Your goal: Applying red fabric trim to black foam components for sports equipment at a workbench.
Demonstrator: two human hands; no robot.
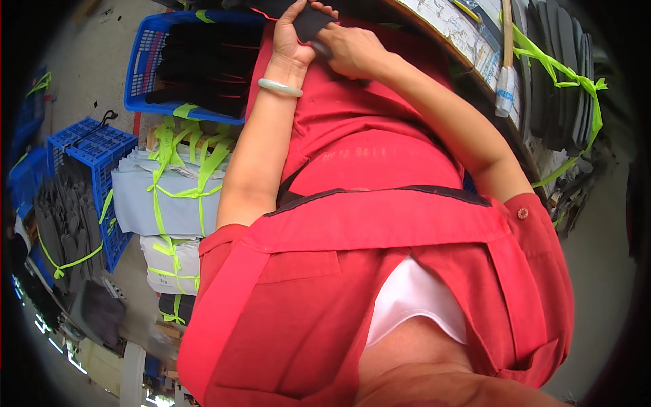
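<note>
Both of my hands are together at the top of the head view, above my red apron [380,159]. My left hand [293,42], with a pale bangle [280,87] on its wrist, is closed on a dark fabric piece [310,24], thumb on one side and fingertips showing past its far edge. My right hand [356,51] meets it from the right, its fingers curled in at the lower edge of the piece. Its fingertips are partly hidden, and a small greyish thing shows by them that I cannot make out.
A blue basket [139,74] of dark pieces stands at the far left. Below it are tied light-grey bundles [135,186], a blue crate [102,159] and dark strips [68,217]. A worktable [468,37] at right bears a wooden-handled tool [506,61] and tied dark pieces [549,74].
</note>
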